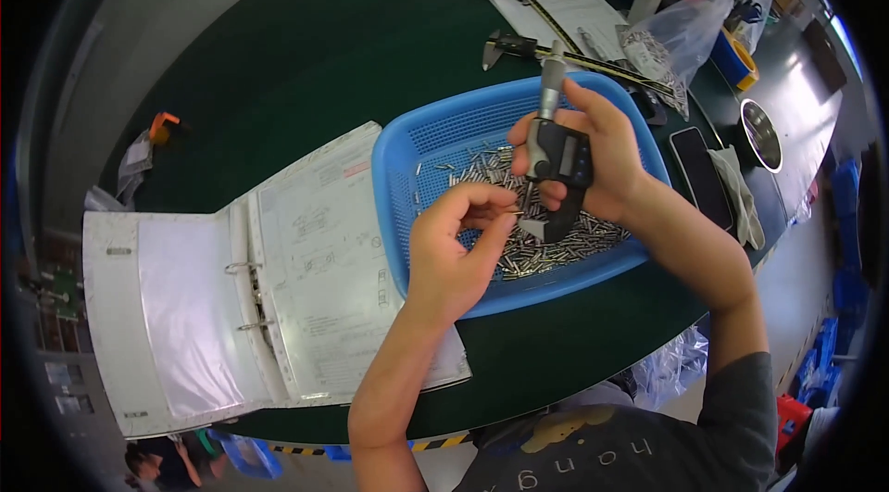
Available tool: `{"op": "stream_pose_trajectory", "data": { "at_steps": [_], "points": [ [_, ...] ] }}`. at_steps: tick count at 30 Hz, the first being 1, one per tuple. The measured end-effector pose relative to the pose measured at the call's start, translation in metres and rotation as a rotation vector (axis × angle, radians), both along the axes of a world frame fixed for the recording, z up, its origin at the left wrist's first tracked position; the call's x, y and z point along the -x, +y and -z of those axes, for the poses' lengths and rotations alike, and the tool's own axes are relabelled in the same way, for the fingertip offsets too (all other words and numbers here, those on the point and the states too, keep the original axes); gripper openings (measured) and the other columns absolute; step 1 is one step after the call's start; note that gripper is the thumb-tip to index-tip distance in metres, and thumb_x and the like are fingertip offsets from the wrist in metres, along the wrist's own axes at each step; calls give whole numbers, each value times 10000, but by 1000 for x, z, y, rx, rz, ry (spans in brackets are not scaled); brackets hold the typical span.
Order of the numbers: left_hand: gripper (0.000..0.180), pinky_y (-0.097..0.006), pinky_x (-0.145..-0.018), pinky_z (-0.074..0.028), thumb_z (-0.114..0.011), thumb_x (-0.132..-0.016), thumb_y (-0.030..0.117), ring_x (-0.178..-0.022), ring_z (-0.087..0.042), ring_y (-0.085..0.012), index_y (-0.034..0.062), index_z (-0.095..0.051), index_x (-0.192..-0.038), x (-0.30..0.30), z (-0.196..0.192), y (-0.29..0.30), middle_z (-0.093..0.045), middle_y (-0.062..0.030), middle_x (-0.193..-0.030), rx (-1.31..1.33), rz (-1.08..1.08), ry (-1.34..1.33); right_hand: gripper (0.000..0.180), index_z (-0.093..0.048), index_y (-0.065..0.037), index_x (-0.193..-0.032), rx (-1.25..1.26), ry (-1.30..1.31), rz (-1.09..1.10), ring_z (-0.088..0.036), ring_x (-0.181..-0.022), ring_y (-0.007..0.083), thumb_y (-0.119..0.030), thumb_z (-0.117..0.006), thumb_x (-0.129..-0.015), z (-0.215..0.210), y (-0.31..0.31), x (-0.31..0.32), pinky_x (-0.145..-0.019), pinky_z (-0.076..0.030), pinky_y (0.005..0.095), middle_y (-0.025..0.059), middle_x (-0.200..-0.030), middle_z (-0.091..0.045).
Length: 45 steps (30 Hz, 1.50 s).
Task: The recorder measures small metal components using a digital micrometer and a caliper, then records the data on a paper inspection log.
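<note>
My right hand is closed around a digital micrometer, its thimble pointing away from me and its frame curving down over the basket. Close to the micrometer's jaws, my left hand pinches a small metal pin, of which only a bit shows between the fingertips. I cannot tell whether the pin touches the jaws. Both hands are above a blue plastic basket, where many small shiny metal pins lie loose in a heap.
Left of the basket lies an open ring binder with drawing sheets. Beyond it are calipers, papers and a plastic bag of parts. At right sit a phone, cloth, metal bowl and tape roll.
</note>
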<state>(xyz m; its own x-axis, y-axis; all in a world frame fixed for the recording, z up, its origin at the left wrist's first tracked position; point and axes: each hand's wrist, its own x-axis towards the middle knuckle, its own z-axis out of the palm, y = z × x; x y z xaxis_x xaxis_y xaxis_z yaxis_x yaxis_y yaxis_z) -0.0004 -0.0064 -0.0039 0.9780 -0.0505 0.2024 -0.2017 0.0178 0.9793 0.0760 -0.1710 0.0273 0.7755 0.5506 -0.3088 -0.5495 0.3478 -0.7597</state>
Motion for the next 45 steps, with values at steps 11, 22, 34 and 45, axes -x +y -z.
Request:
{"op": "stream_pose_trajectory", "data": {
  "at_steps": [11, 22, 34, 45],
  "points": [
    [131, -313, -583, -436, -593, -692, -55, -665, -564, -262, 34, -556, -783, -1, -8, -2, -582, -94, -740, -557, -24, -384, 606, -555, 26, -891, 101, 22, -61, -481, -412, 175, -483, -226, -889, -3, 2, 1, -412, -403, 283, 148, -702, -606],
    [151, -306, -592, -440, -610, -672, -64, -669, -571, -256, 33, -548, -770, 0, -8, -3, -583, -92, -728, -483, -58, -377, 604, -559, 23, -887, 96, 18, -43, -482, -416, 175, -478, -220, -892, -6, 1, 2, -416, -403, 279, 152, -693, -606],
    [167, -263, -630, -447, -583, -681, -89, -704, -572, -190, 14, -548, -807, 0, -5, -2, -581, -86, -775, -344, -21, -276, 626, -574, 10, -837, 113, -75, -40, -481, -391, 157, -565, -328, -853, -4, 2, 2, -384, -399, 267, 133, -678, -610],
    [137, -227, -708, -435, -581, -717, -70, -762, -535, -118, -8, -544, -833, 0, -6, 5, -558, -53, -828, -116, 70, -80, 659, -577, 11, -842, 21, 27, -52, -479, -409, 175, -599, -328, -820, -7, 1, 3, -396, -394, 252, 142, -680, -606]
  ]
}}
